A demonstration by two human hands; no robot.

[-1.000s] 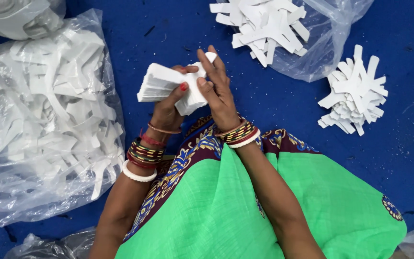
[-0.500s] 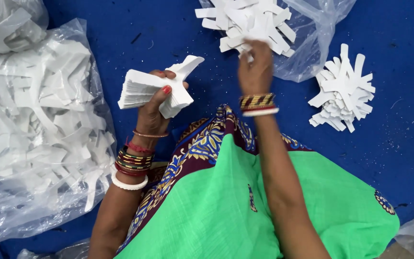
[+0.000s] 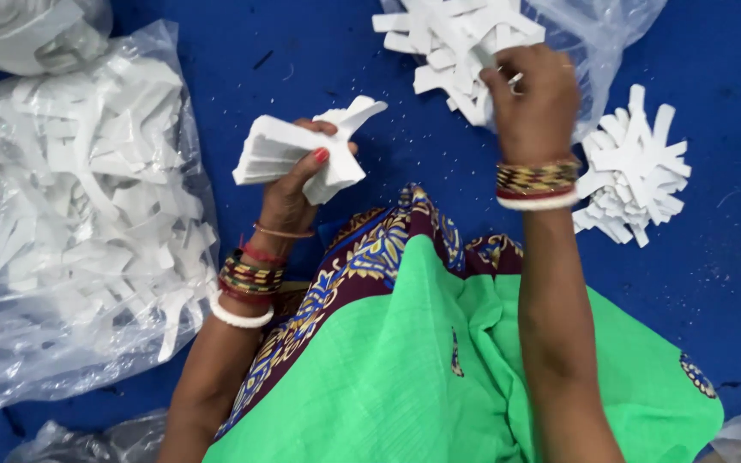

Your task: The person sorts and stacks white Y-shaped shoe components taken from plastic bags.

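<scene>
Fingers of the left hand (image 3: 295,184) clamp a stack of white cut-outs (image 3: 289,154), held fanned above the blue floor (image 3: 388,103). Right hand (image 3: 532,99) pinches one white piece (image 3: 482,60) at a loose pile (image 3: 452,43) spilling from a clear bag (image 3: 593,34). Another sorted pile (image 3: 632,176) lies just right of that wrist; a full bag (image 3: 70,223) sits far left.

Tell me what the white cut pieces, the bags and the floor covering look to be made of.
White cut pieces: probably thin foam or stiff nonwoven sheet, matte, holding flat edges in a stack. Bags: clear thin plastic film, glossy and wrinkled. Blue floor covering: looks like matte mat or sheet; exact material unclear.
</scene>
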